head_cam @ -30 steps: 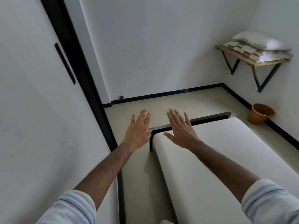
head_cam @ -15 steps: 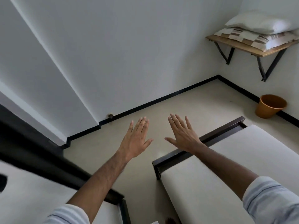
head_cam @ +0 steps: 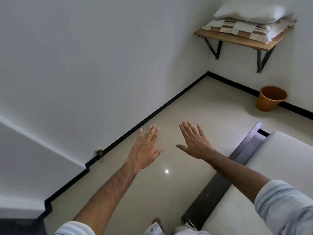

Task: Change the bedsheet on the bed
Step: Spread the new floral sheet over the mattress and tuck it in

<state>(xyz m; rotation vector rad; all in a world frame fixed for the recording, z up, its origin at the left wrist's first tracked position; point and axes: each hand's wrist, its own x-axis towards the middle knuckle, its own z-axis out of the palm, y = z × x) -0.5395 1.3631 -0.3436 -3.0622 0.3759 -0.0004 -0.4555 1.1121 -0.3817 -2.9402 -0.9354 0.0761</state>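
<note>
The bed's bare cream mattress lies at the lower right inside a dark wooden frame. My left hand and my right hand are stretched out flat over the floor, palms down, fingers apart, holding nothing. Both hover to the left of the bed's end. On a wall shelf at the top right rest a white pillow and, beneath it, folded checked bedding.
An orange bucket stands on the floor against the right wall under the shelf. Beige glossy floor spreads between the bed and the white walls with black skirting. A doorstop sits at the left wall's base. My bare foot shows at the bottom.
The view has swung to the right and tilted: the wardrobe door left the frame, the bed slid to the lower right. Both hands stay open and spread, now over the floor.
</note>
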